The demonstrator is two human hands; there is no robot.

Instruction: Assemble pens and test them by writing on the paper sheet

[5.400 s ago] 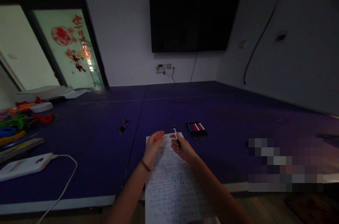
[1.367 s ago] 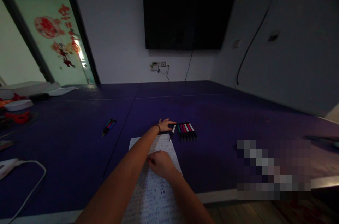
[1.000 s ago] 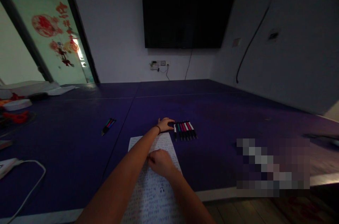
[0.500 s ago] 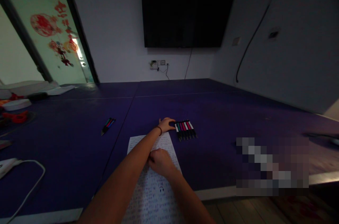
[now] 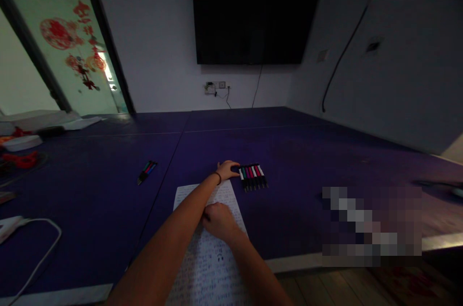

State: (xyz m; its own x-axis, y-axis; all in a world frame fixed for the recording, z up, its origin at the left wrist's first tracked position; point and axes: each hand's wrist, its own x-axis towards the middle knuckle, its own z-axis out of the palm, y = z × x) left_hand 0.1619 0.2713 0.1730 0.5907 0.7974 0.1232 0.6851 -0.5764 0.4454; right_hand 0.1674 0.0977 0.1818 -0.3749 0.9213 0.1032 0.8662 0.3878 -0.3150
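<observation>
My left arm reaches forward across a handwritten sheet of paper [image 5: 211,267]. My left hand [image 5: 227,170], with a dark band on its wrist, lies low on the purple table [image 5: 307,161]. Its fingers are stretched out and touch the left end of a tidy row of several pens [image 5: 252,175] with white, pink and green caps. My right hand [image 5: 218,219] rests on the upper part of the paper, curled into a loose fist with nothing visible in it.
Two or three loose pens [image 5: 146,172] lie to the left on the table. A white device [image 5: 7,227] with a cable [image 5: 43,255] sits at the near left, red items [image 5: 18,158] further back. A blurred patch [image 5: 372,226] covers the right. A dark screen [image 5: 253,14] hangs on the wall.
The white-capped pen that lay askew beside the row now lies in line with it, against my left fingers. My right hand has stayed on the paper. Earlier it held a pen.
</observation>
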